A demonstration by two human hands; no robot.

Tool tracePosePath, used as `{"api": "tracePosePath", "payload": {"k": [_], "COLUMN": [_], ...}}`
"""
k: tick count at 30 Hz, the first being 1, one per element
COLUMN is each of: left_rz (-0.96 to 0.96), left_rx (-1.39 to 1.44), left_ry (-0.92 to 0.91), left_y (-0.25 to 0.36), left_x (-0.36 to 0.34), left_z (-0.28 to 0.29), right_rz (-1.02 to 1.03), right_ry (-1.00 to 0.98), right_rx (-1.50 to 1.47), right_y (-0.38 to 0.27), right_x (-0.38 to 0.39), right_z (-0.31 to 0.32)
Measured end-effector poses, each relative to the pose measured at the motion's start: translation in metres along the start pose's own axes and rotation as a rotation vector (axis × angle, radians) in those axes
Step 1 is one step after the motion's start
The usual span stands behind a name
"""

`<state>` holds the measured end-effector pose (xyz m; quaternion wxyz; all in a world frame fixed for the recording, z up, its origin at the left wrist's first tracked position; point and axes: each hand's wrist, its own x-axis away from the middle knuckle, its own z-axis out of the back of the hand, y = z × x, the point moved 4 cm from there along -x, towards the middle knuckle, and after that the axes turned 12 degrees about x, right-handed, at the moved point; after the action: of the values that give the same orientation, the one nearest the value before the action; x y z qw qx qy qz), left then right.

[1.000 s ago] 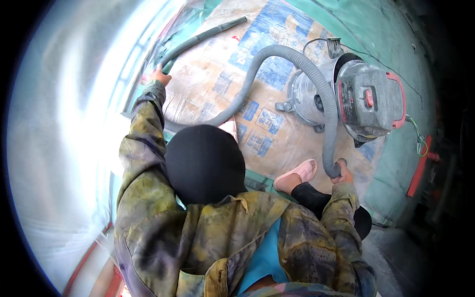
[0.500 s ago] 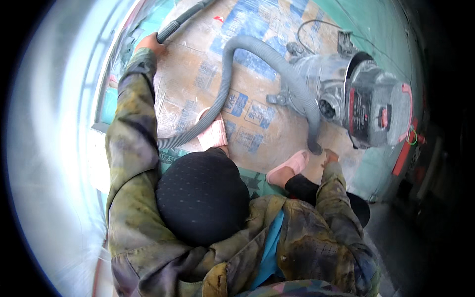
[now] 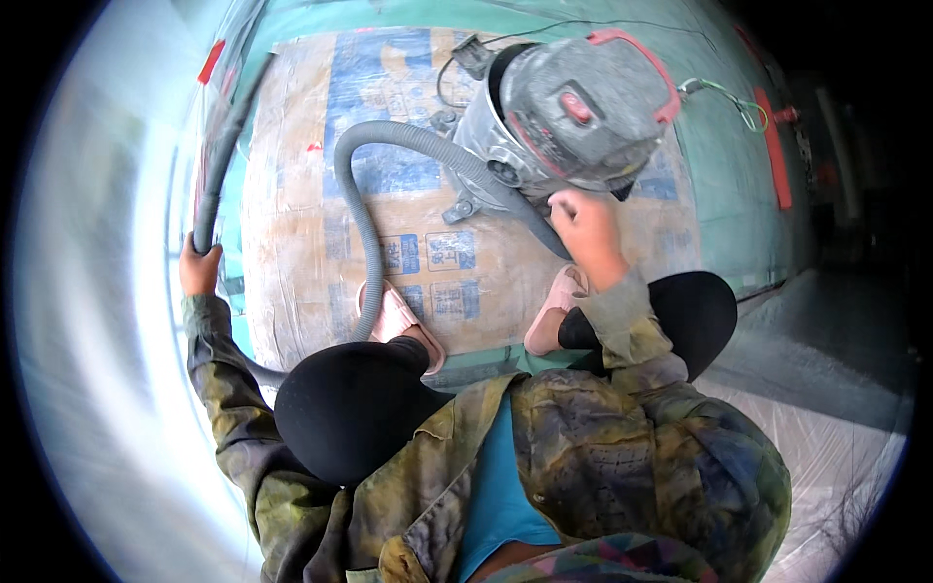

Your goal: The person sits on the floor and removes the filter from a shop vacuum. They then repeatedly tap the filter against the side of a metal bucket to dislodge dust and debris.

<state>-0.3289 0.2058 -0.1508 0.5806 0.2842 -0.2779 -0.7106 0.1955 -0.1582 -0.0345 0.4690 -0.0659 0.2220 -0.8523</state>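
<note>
My left hand [image 3: 200, 270] is closed round a dark grey vacuum wand [image 3: 229, 146], which slants up along the plastic-draped left side. A ribbed grey hose [image 3: 362, 219] loops over the floor and passes behind my left knee. In front of me, to the right, is a dusty shop vacuum [image 3: 583, 112] with a metal tank, a grey head and a red handle. My right hand [image 3: 591, 233] is beside the tank and the smooth hose end [image 3: 544, 231], its fingers curled in. Whether anything is in those fingers is hidden.
Dusty cardboard [image 3: 292, 175] covers the floor, over green sheeting [image 3: 768, 238]. My feet, in pink slippers [image 3: 398, 316], stand on its near edge. A black cord [image 3: 622, 21] runs behind the vacuum. A red strip [image 3: 773, 146] and a yellow-green wire [image 3: 748, 112] lie at the right.
The vacuum now appears further left and farther up in view. My right hand has risen from beside the slipper to the tank. My left hand appears lower and further left, still holding the wand.
</note>
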Motion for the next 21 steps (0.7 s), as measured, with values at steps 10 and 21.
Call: {"api": "tracePosePath", "payload": {"k": [10, 21], "left_rz": [-0.082, -0.026], "left_rx": [0.131, -0.018], "left_ry": [0.084, -0.041], "left_y": [0.033, 0.045], "left_x": [0.019, 0.077], "left_z": [0.012, 0.007], "right_rz": [-0.038, -0.136], "right_ry": [0.7, 0.111], "right_rx": [0.315, -0.566], "right_y": [0.081, 0.123], "right_x": [-0.112, -0.18], "right_z": [0.159, 0.14]}}
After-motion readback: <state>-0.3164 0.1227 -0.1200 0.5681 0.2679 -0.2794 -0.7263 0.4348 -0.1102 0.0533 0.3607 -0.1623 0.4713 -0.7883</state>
